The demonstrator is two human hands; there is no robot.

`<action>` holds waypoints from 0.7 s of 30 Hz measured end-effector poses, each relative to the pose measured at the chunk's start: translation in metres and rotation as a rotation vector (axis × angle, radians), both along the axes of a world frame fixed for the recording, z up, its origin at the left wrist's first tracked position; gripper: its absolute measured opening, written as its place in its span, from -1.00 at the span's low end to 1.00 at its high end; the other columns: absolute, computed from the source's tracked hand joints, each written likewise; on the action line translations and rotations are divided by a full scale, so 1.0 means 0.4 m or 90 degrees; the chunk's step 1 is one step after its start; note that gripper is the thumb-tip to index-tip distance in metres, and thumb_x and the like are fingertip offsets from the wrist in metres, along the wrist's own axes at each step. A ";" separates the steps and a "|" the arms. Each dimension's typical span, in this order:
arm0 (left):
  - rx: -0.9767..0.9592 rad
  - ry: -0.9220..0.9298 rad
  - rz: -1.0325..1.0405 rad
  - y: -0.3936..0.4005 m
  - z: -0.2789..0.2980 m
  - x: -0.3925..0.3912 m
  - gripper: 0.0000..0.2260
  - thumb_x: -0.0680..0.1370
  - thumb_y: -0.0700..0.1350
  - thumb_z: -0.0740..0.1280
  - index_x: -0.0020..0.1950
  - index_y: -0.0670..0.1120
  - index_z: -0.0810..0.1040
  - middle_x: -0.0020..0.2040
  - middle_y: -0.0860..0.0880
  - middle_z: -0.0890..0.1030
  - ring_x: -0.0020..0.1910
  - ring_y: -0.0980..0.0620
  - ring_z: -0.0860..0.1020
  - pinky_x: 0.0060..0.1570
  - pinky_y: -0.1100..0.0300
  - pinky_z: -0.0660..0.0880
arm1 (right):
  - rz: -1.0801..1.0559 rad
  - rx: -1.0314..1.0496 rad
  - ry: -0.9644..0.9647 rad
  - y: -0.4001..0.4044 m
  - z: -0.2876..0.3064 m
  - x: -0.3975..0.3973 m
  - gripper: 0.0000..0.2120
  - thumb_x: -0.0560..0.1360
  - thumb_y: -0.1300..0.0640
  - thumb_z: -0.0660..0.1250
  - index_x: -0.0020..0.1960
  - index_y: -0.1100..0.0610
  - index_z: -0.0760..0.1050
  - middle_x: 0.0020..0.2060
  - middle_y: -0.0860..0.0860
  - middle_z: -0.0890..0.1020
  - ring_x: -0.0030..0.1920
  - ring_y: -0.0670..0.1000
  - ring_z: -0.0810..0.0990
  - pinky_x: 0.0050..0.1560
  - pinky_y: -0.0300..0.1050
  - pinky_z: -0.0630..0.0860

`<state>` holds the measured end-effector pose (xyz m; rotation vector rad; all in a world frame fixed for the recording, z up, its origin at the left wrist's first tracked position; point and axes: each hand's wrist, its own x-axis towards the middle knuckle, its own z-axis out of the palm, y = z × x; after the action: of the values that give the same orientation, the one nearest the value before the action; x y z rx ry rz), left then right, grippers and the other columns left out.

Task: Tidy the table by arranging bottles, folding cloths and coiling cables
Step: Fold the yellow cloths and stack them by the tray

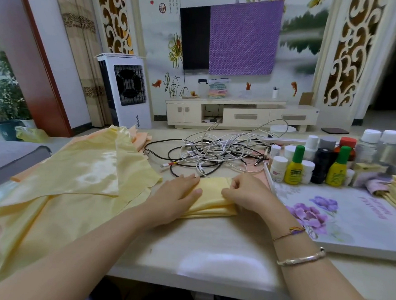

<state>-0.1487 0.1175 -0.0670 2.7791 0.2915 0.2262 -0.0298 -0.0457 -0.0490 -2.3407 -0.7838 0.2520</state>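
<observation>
A folded yellow cloth [210,200] lies on the table in front of me. My left hand [177,196] lies flat on its left part with straight fingers. My right hand [247,194] pinches the cloth's right edge with curled fingers. A loose heap of yellow cloths [74,183] spreads over the table's left side. Behind the folded cloth sits a tangle of black and white cables [212,152]. Several bottles [315,163] stand grouped at the right, among them two yellow ones with green caps.
A white board with purple flowers [338,219] lies on the table's right side under the bottles, with folded cloths [393,192] at its far right edge. Orange cloths [141,136] peek out behind the yellow heap. The table's front edge [188,277] is near me.
</observation>
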 end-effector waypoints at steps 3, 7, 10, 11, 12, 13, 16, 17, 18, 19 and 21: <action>0.020 0.021 -0.008 0.009 -0.001 0.000 -0.52 0.65 0.10 0.03 0.56 0.05 0.10 0.57 0.09 0.05 0.55 0.06 0.00 0.49 0.14 -0.05 | 0.005 0.033 0.004 -0.001 0.006 -0.005 -0.84 0.40 0.10 0.36 -0.20 0.04 0.36 -0.28 -0.04 0.52 -0.23 0.00 0.49 -0.22 -0.12 0.39; -0.033 -0.027 -0.014 0.011 0.003 -0.007 -0.50 0.62 0.17 0.06 0.54 0.08 0.15 0.56 0.11 0.09 0.54 0.08 0.01 0.51 0.06 -0.04 | 0.033 0.158 0.031 0.009 0.015 -0.019 -0.85 0.43 0.21 0.30 -0.06 0.06 0.36 -0.23 -0.02 0.48 -0.27 -0.01 0.46 -0.35 -0.13 0.38; -0.083 -0.062 -0.014 0.007 0.018 -0.006 -0.41 0.49 0.22 0.00 0.52 0.11 0.19 0.54 0.12 0.14 0.54 0.10 0.03 0.51 0.04 -0.02 | 0.067 0.169 0.087 0.016 0.017 -0.020 -0.81 0.44 0.31 0.23 -0.11 0.03 0.31 -0.23 0.03 0.47 -0.38 -0.02 0.42 -0.47 -0.18 0.33; -0.084 -0.066 -0.014 0.006 0.022 -0.003 -0.41 0.48 0.22 -0.01 0.52 0.12 0.19 0.54 0.12 0.15 0.54 0.10 0.03 0.51 0.06 -0.02 | 0.071 0.169 0.093 0.016 0.016 -0.018 -0.80 0.44 0.32 0.22 -0.11 0.04 0.31 -0.25 0.03 0.46 -0.39 -0.02 0.41 -0.47 -0.18 0.33; -0.067 -0.063 -0.019 0.001 0.026 -0.003 -0.40 0.48 0.22 -0.02 0.52 0.12 0.19 0.54 0.12 0.14 0.54 0.09 0.03 0.51 0.06 -0.02 | 0.074 0.169 0.095 0.015 0.013 -0.015 -0.80 0.44 0.33 0.23 -0.10 0.05 0.31 -0.27 0.03 0.45 -0.39 -0.01 0.41 -0.47 -0.19 0.34; -0.031 -0.047 -0.029 -0.006 0.029 -0.003 -0.40 0.49 0.23 -0.04 0.52 0.12 0.18 0.55 0.12 0.13 0.54 0.08 0.02 0.50 0.04 -0.02 | 0.077 0.160 0.092 0.014 0.011 -0.014 -0.80 0.43 0.32 0.25 -0.07 0.07 0.32 -0.28 0.02 0.44 -0.37 -0.02 0.41 -0.45 -0.19 0.35; 0.118 0.049 -0.069 -0.029 0.022 -0.003 -0.50 0.62 0.22 -0.04 0.55 0.15 0.07 0.57 0.14 -0.01 0.55 0.08 -0.09 0.51 -0.02 -0.11 | 0.067 0.101 0.064 0.009 0.003 -0.013 -0.71 0.41 0.25 0.33 0.03 0.10 0.29 -0.20 0.02 0.43 -0.26 -0.03 0.41 -0.34 -0.17 0.33; 0.143 0.080 -0.074 -0.034 0.017 -0.003 -0.52 0.64 0.20 -0.06 0.56 0.16 0.02 0.57 0.14 -0.05 0.55 0.09 -0.12 0.51 -0.01 -0.15 | 0.052 0.090 0.052 0.006 0.001 -0.013 -0.68 0.40 0.22 0.36 0.05 0.10 0.27 -0.12 0.03 0.43 -0.22 -0.03 0.42 -0.32 -0.17 0.34; 0.152 0.100 -0.074 -0.035 0.013 -0.002 -0.52 0.64 0.19 -0.07 0.56 0.17 -0.02 0.57 0.15 -0.09 0.55 0.09 -0.15 0.50 0.00 -0.17 | 0.032 0.085 0.037 0.004 0.000 -0.012 -0.65 0.40 0.18 0.37 0.06 0.10 0.25 -0.06 0.05 0.43 -0.17 0.00 0.45 -0.29 -0.17 0.36; 0.150 0.113 -0.072 -0.032 0.008 -0.002 -0.52 0.64 0.18 -0.08 0.56 0.18 -0.04 0.57 0.15 -0.11 0.55 0.10 -0.16 0.50 0.01 -0.18 | 0.012 0.080 0.025 0.002 -0.001 -0.013 -0.64 0.41 0.13 0.37 0.07 0.10 0.23 -0.01 0.07 0.45 -0.13 0.03 0.48 -0.24 -0.13 0.39; 0.141 0.115 -0.072 -0.027 0.004 -0.003 -0.53 0.64 0.18 -0.09 0.55 0.20 -0.06 0.57 0.16 -0.13 0.54 0.11 -0.18 0.50 0.02 -0.19 | -0.009 0.053 0.000 -0.001 0.000 -0.016 -0.64 0.46 0.02 0.32 0.10 0.10 0.23 -0.04 0.09 0.53 -0.07 0.09 0.54 -0.10 -0.06 0.45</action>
<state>-0.1500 0.1067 -0.0654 3.0294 0.1595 -0.0224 -0.0361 -0.0462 -0.0489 -2.2669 -0.7627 0.2078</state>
